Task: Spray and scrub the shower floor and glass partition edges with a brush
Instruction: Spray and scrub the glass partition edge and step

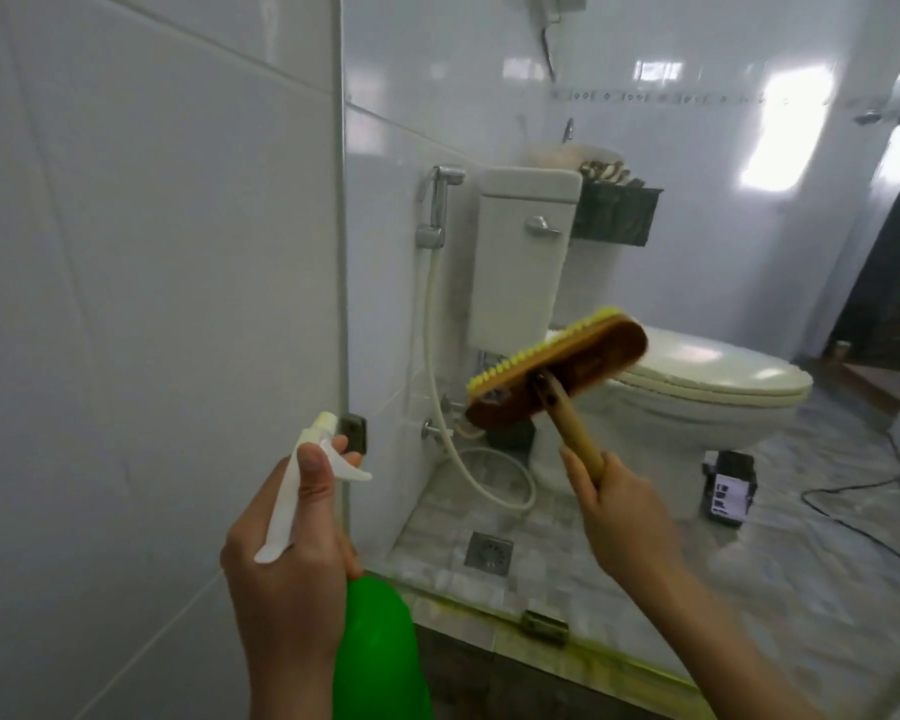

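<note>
Nozzle aim explains the pose: I have the left hand (287, 574) holding the green spray bottle (375, 652) up, its white head pointed at the vertical edge of the glass partition (342, 252), near the wall clamp (353, 433). Fingers wrap the neck, with the thumb (313, 470) laid along the back; I cannot tell whether the trigger is squeezed. The right hand (624, 517) grips the brush (557, 371) by its wooden handle, fingers curled round it. The yellow bristles are turned toward the glass, ready, I judge, to scrub once spray lands.
</note>
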